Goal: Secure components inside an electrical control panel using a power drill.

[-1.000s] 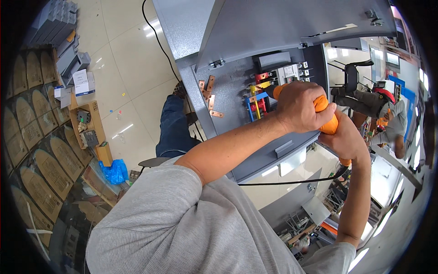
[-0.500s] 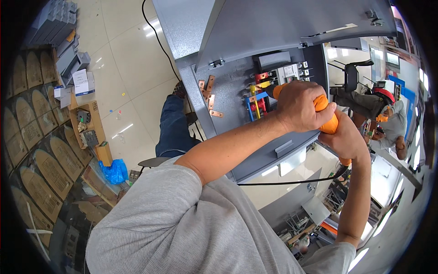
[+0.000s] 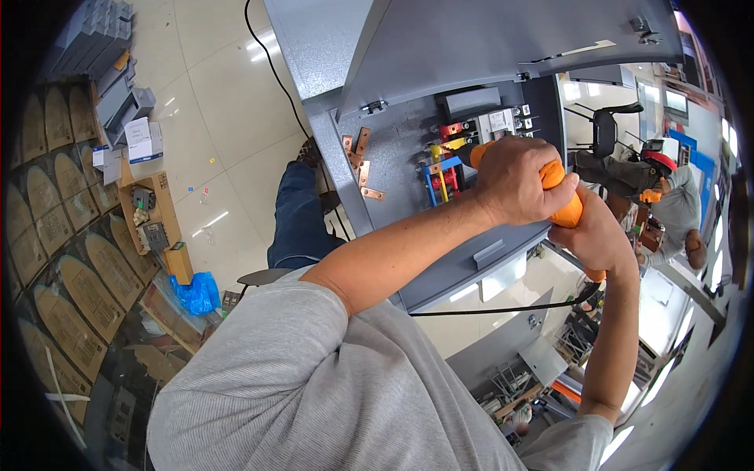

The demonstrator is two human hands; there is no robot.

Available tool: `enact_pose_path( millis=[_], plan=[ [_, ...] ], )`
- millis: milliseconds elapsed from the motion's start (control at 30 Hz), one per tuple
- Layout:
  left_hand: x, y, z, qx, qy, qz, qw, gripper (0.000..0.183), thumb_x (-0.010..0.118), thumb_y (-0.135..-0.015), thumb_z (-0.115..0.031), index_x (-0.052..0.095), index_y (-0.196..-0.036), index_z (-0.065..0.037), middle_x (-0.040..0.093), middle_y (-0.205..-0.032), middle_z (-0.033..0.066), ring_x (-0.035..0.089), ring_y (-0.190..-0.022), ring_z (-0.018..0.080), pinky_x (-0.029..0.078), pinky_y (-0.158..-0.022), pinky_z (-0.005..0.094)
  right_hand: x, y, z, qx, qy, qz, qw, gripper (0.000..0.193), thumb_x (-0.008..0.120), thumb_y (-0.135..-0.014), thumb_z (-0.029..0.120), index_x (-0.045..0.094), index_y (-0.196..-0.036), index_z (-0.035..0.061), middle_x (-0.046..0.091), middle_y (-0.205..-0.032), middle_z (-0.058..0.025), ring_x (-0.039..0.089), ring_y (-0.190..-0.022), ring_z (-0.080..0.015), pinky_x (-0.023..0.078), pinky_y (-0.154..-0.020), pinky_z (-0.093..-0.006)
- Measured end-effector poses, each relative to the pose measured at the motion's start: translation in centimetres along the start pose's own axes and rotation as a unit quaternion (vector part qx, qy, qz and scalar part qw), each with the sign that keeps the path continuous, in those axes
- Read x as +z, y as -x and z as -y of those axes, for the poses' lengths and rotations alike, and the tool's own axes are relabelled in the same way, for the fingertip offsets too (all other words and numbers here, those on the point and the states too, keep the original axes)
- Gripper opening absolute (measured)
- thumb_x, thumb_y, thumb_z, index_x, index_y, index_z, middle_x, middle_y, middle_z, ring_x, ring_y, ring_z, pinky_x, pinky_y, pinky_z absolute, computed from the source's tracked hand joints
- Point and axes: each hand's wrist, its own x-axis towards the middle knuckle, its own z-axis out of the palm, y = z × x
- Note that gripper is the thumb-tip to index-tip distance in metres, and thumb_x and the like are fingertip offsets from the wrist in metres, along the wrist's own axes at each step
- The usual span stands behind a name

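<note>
Both my hands are closed round an orange corded power drill [image 3: 569, 209]. My left hand [image 3: 514, 179] wraps over its front body, and my right hand [image 3: 595, 235] grips the handle end. The drill's dark nose points left, toward the coloured busbars [image 3: 442, 165] in blue, yellow and red inside a grey metal cabinet [image 3: 491, 250]. My left hand covers part of the drill, and the tip's exact contact cannot be made out. Beside the busbars sits a white-faced circuit breaker [image 3: 496, 123]. Several bare copper bars [image 3: 363, 166] lie loose on the cabinet's inner panel.
The cabinet's grey door [image 3: 503, 47] stands swung out at the top. A black cord [image 3: 503, 314] runs below the cabinet. At the right a co-worker [image 3: 682, 200] bends over a workbench near a black chair [image 3: 605, 129]. Cartons and a blue plastic bag [image 3: 196, 293] lie at left.
My hands and the drill have stayed nearly in place. At the right, the co-worker's body and orange-gloved hand have shifted slightly.
</note>
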Motion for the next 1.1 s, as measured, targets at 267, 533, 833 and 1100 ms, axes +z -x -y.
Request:
enact_pose_path(
  millis=[267, 533, 833, 1100],
  plan=[
    [0.0, 0.0, 0.2, 0.002, -0.002, -0.010, 1.000, 0.033, 0.074, -0.083, -0.038, 0.067, -0.073, -0.007, 0.063, -0.063, 0.0075, 0.065, -0.058, 0.0263, 0.051, -0.056, 0.0379, -0.2, 0.0, 0.8, 0.013, 0.011, -0.002, 1.000, 0.061, 0.081, -0.072, 0.007, 0.059, -0.129, 0.0005, 0.071, -0.109, -0.0147, 0.070, -0.098, -0.0300, 0.054, -0.095, -0.0395],
    [0.0, -0.2, 0.2, 0.000, -0.004, -0.005, 1.000, 0.033, 0.073, -0.084, -0.038, 0.066, -0.073, -0.007, 0.063, -0.063, 0.0074, 0.065, -0.058, 0.0262, 0.051, -0.056, 0.0382, -0.1, 0.1, 0.4, 0.020, -0.001, 0.007, 1.000, 0.059, 0.081, -0.073, 0.006, 0.059, -0.128, 0.0004, 0.071, -0.107, -0.0141, 0.069, -0.095, -0.0288, 0.054, -0.094, -0.0388],
    [-0.1, -0.1, 0.2, 0.007, -0.003, -0.011, 1.000, 0.031, 0.073, -0.084, -0.036, 0.067, -0.073, -0.008, 0.064, -0.065, 0.0077, 0.065, -0.059, 0.0267, 0.051, -0.057, 0.0384, -0.3, 0.0, 0.9, 0.009, 0.022, 0.003, 1.000, 0.058, 0.079, -0.073, 0.005, 0.059, -0.127, -0.0001, 0.071, -0.105, -0.0137, 0.069, -0.094, -0.0279, 0.054, -0.093, -0.0380],
    [-0.4, 0.0, 0.2, -0.007, -0.002, -0.011, 1.000, 0.029, 0.073, -0.084, -0.035, 0.067, -0.074, -0.009, 0.063, -0.065, 0.0078, 0.066, -0.061, 0.0284, 0.051, -0.058, 0.0387, -0.5, -0.3, 1.6, 0.011, 0.025, 0.017, 0.999, 0.058, 0.080, -0.073, 0.005, 0.059, -0.128, -0.0004, 0.071, -0.105, -0.0147, 0.069, -0.095, -0.0277, 0.054, -0.093, -0.0384]
  ],
)
